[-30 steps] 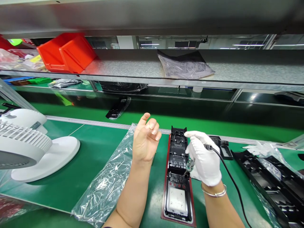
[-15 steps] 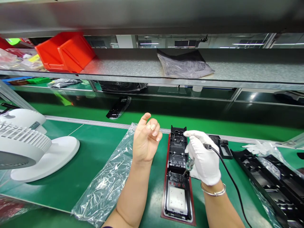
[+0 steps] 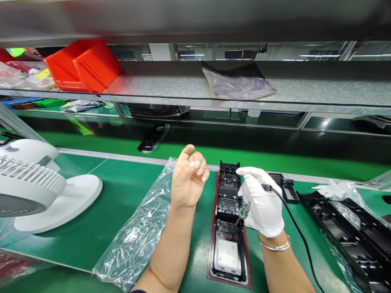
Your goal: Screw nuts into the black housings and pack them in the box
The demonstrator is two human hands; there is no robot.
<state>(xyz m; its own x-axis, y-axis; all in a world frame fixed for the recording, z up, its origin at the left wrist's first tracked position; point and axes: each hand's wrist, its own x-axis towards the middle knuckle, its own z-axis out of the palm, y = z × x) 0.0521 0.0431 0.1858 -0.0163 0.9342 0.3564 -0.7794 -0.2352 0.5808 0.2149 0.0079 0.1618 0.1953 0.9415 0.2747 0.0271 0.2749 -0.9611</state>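
Note:
A long black housing with a red rim lies lengthwise on the green bench, a white panel at its near end. My right hand, in a white glove, is closed round a corded electric screwdriver whose tip points down into the housing's middle. My bare left hand is raised above the bench left of the housing, palm toward me, fingers curled inward and pinched together; what they hold, if anything, is too small to see.
A clear plastic bag lies under my left forearm. A white desk fan stands at the left. Black trays in plastic sit at the right. Red bins and a dark bag rest on the shelf above.
Almost nothing: my left hand's fingers have curled slightly tighter, and the right hand stays on the screwdriver over the housing.

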